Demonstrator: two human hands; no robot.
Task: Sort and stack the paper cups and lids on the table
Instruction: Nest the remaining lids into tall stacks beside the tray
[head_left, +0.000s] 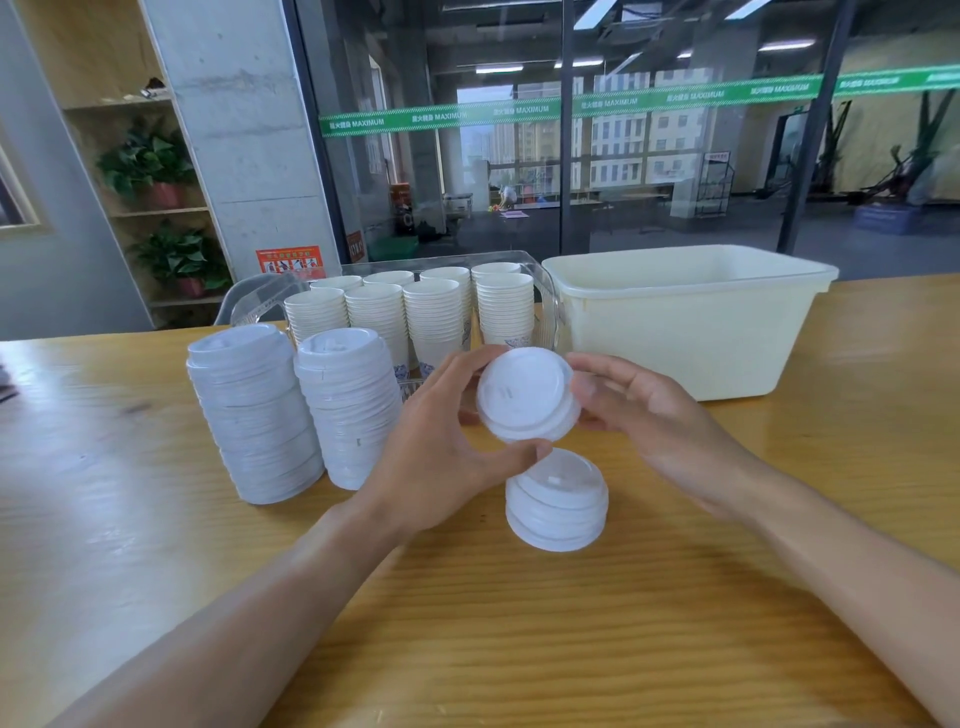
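My left hand and my right hand together hold a small bunch of white plastic lids above the table, fingers curled round its rim from both sides. Directly below it a short stack of white lids sits on the wooden table. Two tall, leaning stacks of lids stand to the left, one beside the other. Behind them, several stacks of white paper cups fill a clear plastic bin.
A cream plastic tub stands at the back right of the table, its inside hidden by its wall. Beyond the table's far edge are a glass wall, a concrete pillar and shelves with potted plants.
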